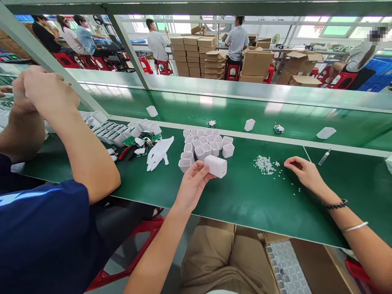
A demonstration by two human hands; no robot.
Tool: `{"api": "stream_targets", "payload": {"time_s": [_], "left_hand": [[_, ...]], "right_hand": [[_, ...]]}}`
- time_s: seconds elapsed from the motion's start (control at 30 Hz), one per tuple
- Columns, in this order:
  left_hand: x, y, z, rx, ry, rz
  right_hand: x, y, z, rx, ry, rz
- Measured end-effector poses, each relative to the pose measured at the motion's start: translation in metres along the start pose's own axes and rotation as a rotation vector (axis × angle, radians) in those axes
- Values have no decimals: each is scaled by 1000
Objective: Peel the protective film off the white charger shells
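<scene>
While the left hand [192,183] grips a white charger housing [216,165] between thumb and curled fingers, the housing sits just above the green bench mat [239,196], near the front of a cluster of empty shells [206,148]. The housing is a rounded-corner block of smooth, matte white plastic; its long axis runs roughly left to right, tilted slightly down toward the right, and its right end face, which carries small dark slots, points right and toward the near edge.

The right hand [303,170] rests on the mat well to the right, fingers drawn together with the tips pinched down at the mat surface beside a scatter of small white pellets [266,164]; whether a pellet is held cannot be told.

The empty shells are open-topped, thin-walled white cups with rounded corners, standing upright and packed touching one another. Left of them lies a limp white glove [159,152], then green circuit boards [143,139]. At far left, a co-worker's forearm [82,155] rests an elbow on the mat. Cardboard cartons [191,55] are stacked in the far background.
</scene>
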State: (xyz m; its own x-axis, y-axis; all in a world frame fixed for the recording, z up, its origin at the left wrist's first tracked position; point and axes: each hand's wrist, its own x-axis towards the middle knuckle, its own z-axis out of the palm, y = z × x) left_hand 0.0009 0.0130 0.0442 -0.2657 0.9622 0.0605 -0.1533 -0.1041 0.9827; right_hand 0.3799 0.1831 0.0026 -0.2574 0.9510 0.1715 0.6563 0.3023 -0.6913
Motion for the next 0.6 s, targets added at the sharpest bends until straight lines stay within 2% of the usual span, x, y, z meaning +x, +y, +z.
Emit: {"api": "stream_targets", "payload": {"time_s": [0.13, 0.23, 0.33, 0.5, 0.6], "left_hand": [[-4, -2, 3, -279, -12, -150], [-5, -3, 7, -536, -21, -242], [-6, -5, 7, -770, -94, -335], [-8, -11, 8, -789, -128, -423], [-11, -15, 13, -814, -132, -428]], "right_hand": [[-3, -25, 6, 169, 69, -17], [-5, -49, 18, 189, -7, -32], [-8, -77, 32, 173, -100, -68], [-12, -141, 53, 236, -268, -195], [-15, -178, 68, 402, -281, -232]]}}
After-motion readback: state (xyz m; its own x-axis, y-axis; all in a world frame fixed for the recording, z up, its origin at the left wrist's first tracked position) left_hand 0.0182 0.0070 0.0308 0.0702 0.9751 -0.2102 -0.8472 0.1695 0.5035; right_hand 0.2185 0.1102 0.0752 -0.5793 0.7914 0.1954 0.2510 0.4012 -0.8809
